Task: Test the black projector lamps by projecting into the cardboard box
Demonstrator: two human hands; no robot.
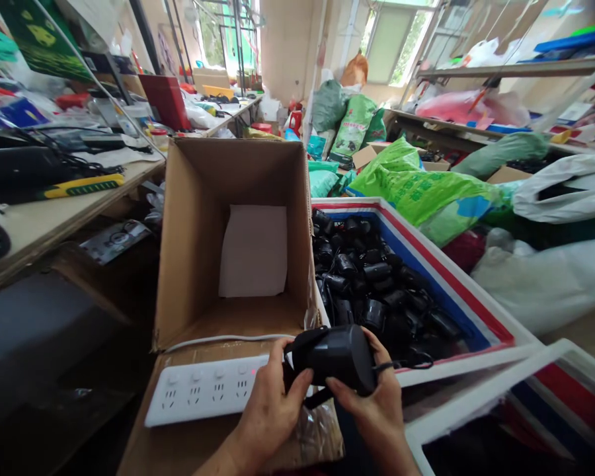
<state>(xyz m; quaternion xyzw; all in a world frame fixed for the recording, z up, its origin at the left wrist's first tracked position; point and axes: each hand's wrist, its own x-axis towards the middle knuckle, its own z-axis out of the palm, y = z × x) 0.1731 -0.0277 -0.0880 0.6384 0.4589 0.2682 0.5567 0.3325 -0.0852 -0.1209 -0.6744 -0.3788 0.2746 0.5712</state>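
Note:
Both hands hold a black cylindrical device with a short cord coming off its right end; its exact kind I cannot make out. My left hand grips the left end, thumb on the near side. Around the wider right end curl the fingers of my right hand. Just left of the hands, a white power strip lies on a cardboard surface, a small red light showing on it. Many similar black devices fill a striped bin beyond my right hand.
Directly ahead, an open cardboard box lies with its mouth toward me, a pale sheet inside. A cluttered workbench runs along the left. Green bags and white sacks crowd the right. A white frame edge crosses the lower right.

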